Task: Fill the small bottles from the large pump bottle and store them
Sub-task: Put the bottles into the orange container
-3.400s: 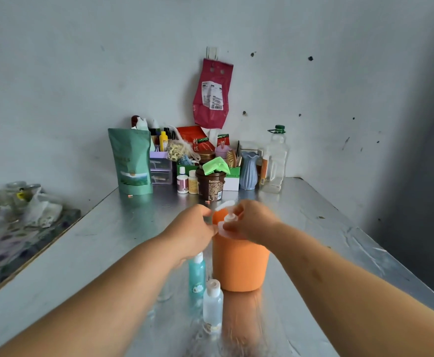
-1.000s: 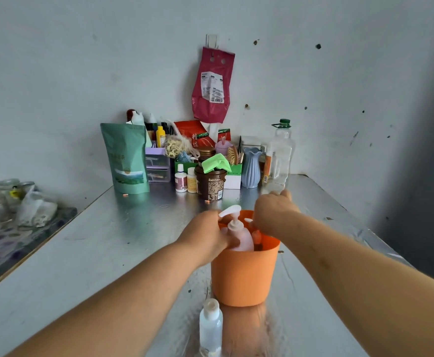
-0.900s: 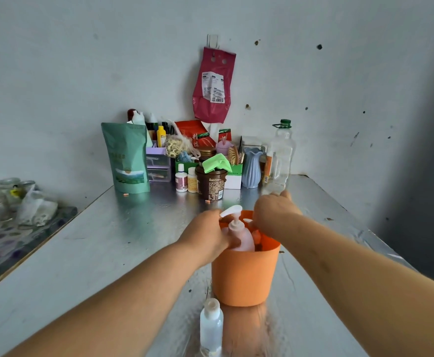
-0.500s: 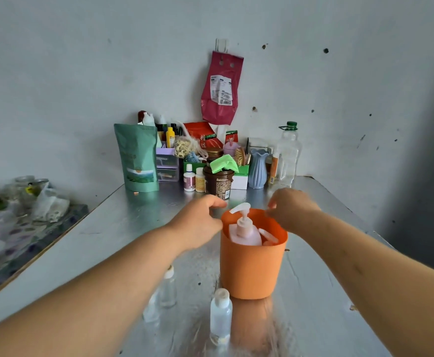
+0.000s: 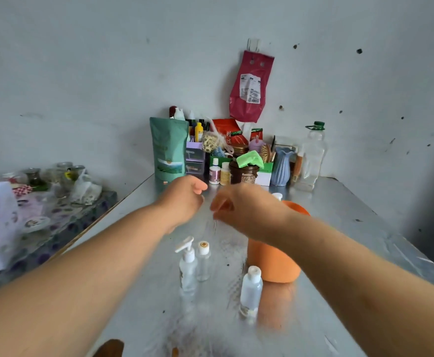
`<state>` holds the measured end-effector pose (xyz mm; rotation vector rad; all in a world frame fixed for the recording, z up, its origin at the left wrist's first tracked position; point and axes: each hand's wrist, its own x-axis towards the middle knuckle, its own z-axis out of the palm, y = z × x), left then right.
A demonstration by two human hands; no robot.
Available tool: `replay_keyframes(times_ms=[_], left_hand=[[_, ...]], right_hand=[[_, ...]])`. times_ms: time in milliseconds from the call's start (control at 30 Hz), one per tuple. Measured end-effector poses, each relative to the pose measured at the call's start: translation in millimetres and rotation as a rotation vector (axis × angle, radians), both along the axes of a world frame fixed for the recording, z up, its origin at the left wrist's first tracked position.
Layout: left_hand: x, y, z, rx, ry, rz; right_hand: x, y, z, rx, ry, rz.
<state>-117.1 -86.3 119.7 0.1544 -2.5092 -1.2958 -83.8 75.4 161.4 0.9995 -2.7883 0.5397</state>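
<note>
An orange tub (image 5: 275,264) stands on the metal table (image 5: 339,253), mostly hidden behind my right forearm; a white cap (image 5: 277,196) pokes up at its far rim. In front of it stand a small clear pump bottle (image 5: 187,266), a small clear bottle with a white cap (image 5: 203,262) and a small clear flip-cap bottle (image 5: 251,289). My left hand (image 5: 182,199) and my right hand (image 5: 244,207) hover above the table just left of the tub, fingers loosely curled, with nothing in them.
Clutter lines the back wall: a green pouch (image 5: 169,150), a brown jar with a green cloth (image 5: 243,171), a blue vase (image 5: 283,166), a large clear bottle (image 5: 311,158). A red bag (image 5: 250,86) hangs above. A lower side table (image 5: 56,228) with jars sits left.
Both hands have left the tub's rim and drawn together to its left. The view shifted, so the small pump bottle and capped bottle now show in front.
</note>
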Motion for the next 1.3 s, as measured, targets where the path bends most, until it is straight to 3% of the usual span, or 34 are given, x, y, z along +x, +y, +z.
replay_keyframes(times_ms=[100, 200, 333, 600, 733, 833, 1000, 1067, 1167, 1300], left_hand=[[9.3, -9.9, -2.8, 0.040, -0.012, 0.015], [15.1, -14.4, -4.5, 0.033, -0.008, 0.024], [21.3, -8.4, -1.1, 0.022, 0.029, -0.013], [16.1, 35.7, 23.5, 0.010, 0.211, -0.195], [17.4, 66.7, 37.7, -0.095, 0.319, -0.238], [21.0, 91.6, 41.6, -0.282, 0.314, -0.369], [11.2, 135.1, 36.1, -0.779, 0.177, -0.465], [1.2, 145.5, 31.3, -0.887, 0.113, -0.461], [-16.7, 152.3, 33.8, -1.031, 0.173, -0.377], [-41.2, 152.6, 46.3, -1.036, 0.137, -0.390]], right_hand=[[1.4, -28.3, -33.1, 0.101, -0.087, 0.045], [4.9, -51.2, -60.7, 0.242, -0.055, 0.079], [3.9, -50.1, -53.8, 0.304, -0.050, 0.026], [22.0, 46.8, 43.7, 0.022, -0.011, -0.137], [15.3, 99.9, 67.2, -0.077, 0.084, -0.296], [1.7, 129.7, 71.6, -0.141, 0.138, -0.429], [-18.0, 151.4, 61.9, -0.215, 0.148, -0.551], [-23.3, 157.1, 56.2, -0.268, 0.128, -0.578], [-27.6, 166.3, 50.3, -0.327, 0.092, -0.568], [-31.7, 169.0, 41.6, -0.340, 0.000, -0.538]])
